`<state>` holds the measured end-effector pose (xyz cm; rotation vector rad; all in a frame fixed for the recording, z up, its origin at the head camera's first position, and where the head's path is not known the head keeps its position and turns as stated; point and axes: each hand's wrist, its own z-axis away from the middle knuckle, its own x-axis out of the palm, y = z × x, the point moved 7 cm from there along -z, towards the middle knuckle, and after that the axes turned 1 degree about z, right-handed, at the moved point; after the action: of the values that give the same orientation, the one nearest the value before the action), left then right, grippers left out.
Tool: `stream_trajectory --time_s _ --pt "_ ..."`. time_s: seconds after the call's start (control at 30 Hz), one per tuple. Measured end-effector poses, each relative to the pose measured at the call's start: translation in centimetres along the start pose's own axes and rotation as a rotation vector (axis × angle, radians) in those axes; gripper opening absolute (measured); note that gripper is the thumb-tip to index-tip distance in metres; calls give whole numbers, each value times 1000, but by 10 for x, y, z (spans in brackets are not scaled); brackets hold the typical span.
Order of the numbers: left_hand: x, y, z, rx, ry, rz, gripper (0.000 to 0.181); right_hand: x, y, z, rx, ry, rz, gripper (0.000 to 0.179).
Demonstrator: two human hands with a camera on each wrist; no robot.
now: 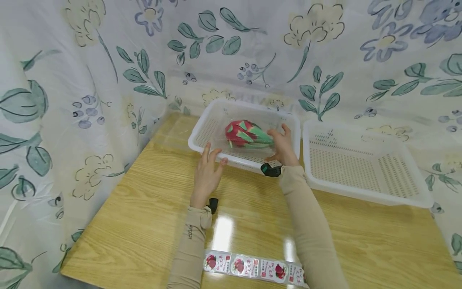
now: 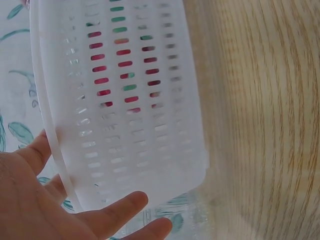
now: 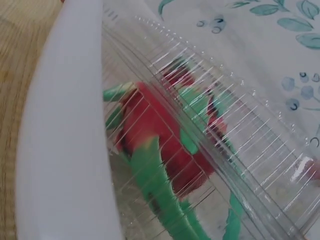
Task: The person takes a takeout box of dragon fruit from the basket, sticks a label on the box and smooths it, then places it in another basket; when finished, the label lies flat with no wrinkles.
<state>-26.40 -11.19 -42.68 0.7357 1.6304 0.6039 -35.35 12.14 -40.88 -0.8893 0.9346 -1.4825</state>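
Left grip is lying spread at perforated basket rim | right grip is touching clamshell inside basket, pinching indiscernible | smooth plastic could be slipping, tipping dragon fruit

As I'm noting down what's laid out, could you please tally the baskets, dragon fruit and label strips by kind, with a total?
Baskets: 2 (left white basket, right white basket)
Dragon fruit: 1
Label strip: 1, partly hidden by the right sleeve
Total: 4
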Motion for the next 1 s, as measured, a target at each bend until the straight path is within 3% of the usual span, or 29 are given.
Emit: stream_trajectory --time_s 0.27,0.6,0.83,1.0 --pt "1 0 0 10 -2 27 86 -6 -2 7 4 11 -77 79" --pt "2 -1 -2 8 -26 78 83 -13 -18 30 -42 -84 -179 80" --pt "1 0 -2 12 -33 105 69 -24 -25 48 -19 -146 -325 61" --pt "-5 8 -1 30 -29 151 89 -33 -35 68 -49 -187 -332 71"
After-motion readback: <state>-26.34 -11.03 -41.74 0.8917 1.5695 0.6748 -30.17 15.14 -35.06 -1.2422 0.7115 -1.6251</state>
